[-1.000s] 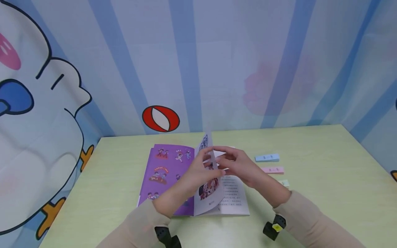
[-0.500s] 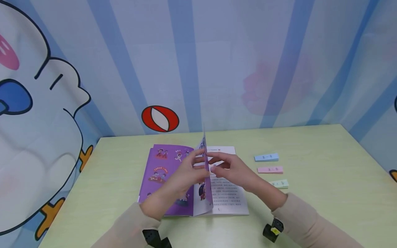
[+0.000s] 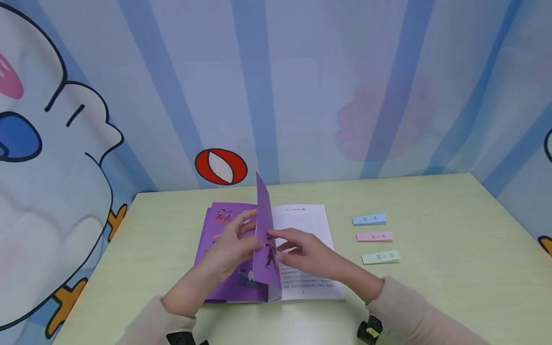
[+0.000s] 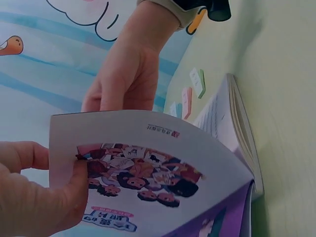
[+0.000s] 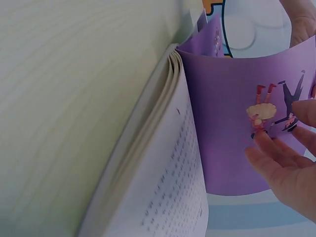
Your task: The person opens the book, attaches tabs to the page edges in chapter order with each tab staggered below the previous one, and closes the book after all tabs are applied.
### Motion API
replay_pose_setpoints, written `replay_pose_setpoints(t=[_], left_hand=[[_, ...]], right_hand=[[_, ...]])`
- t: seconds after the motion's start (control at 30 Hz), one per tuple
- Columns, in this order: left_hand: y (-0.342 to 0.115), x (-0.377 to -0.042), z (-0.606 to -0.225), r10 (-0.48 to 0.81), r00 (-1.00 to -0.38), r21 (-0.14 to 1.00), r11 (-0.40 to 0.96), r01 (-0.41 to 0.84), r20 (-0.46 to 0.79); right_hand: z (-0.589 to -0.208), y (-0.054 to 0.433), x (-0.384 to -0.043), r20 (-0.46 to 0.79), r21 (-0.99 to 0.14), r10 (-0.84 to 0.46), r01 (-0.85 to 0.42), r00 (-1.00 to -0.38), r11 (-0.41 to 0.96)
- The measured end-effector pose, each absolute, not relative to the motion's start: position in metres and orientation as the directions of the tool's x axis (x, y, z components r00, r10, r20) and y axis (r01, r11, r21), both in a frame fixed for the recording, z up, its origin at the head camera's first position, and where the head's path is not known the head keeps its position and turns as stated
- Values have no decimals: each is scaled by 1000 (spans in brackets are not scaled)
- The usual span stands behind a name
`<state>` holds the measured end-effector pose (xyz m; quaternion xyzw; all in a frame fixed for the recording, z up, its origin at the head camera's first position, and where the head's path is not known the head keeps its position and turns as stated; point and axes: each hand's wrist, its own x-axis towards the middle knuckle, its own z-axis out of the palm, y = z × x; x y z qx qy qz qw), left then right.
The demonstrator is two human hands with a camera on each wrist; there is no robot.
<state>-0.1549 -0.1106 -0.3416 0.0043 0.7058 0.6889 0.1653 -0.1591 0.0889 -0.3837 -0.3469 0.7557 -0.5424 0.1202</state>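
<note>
An open book (image 3: 300, 218) lies on the table, with a purple illustrated side at left and printed text at right. One page (image 3: 264, 215) stands raised between the hands, purple towards the right. Its other side (image 4: 143, 128) is white with a cartoon group picture. My left hand (image 3: 230, 251) pinches the page's free edge, thumb on the white side. My right hand (image 3: 308, 254) is at the purple side, fingers slightly bent and fingertips (image 5: 261, 143) against the printed figures. The right hand grips nothing.
Three small paper strips lie right of the book: blue (image 3: 369, 219), pink (image 3: 374, 236) and green (image 3: 381, 257). The pale table (image 3: 444, 268) meets a blue striped backdrop (image 3: 302, 96) along its far edge.
The raised page has swung from right to left past upright, showing its purple side. Both hands have moved left with it. More of the text page and the green strip now show.
</note>
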Motion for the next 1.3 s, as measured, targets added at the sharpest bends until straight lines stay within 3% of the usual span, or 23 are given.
replay_pose_setpoints(t=[0.37, 0.6, 0.97, 1.13, 1.3], left_hand=[[-160, -152, -345, 270, -942, 980, 49, -193, -199], [-194, -150, -362, 198, -955, 975, 61, -214, -222], [-217, -147, -398, 87, -945, 946, 109, -307, -316], [-220, -151, -411, 91, -947, 937, 201, -285, -307], [-215, -154, -419, 76, -964, 866, 463, -191, -253]], right_hand=[[-400, 71, -149, 130, -809, -756, -510, -642, 294], [-406, 64, -137, -24, -669, -820, -600, -572, 438], [-411, 59, -132, -39, -473, -871, -759, -490, 448], [-414, 59, -134, -65, -411, -888, -799, -455, 439], [-413, 60, -134, -122, -378, -907, -826, -404, 419]])
